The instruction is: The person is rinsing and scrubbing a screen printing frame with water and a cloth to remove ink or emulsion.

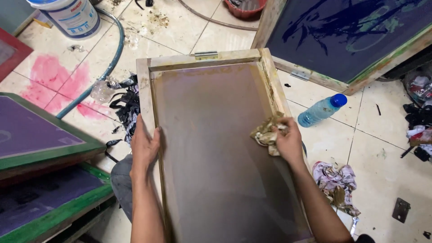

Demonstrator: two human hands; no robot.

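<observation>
A wooden-framed printing screen (204, 56) with brownish mesh lies tilted over my lap in the middle of the head view. My left hand (144, 146) grips its left wooden rail, thumb over the inner edge. My right hand (288, 141) is closed on a crumpled stained rag (266, 132) and presses it onto the mesh beside the right rail.
Green-framed screens (49, 153) are stacked at left, and a blue-stained screen (346, 36) leans at top right. On the tiled floor are a plastic bottle with a blue cap (321, 110), a white bucket (72, 15), a hose (110, 58), scattered rags (335, 182) and pink stains.
</observation>
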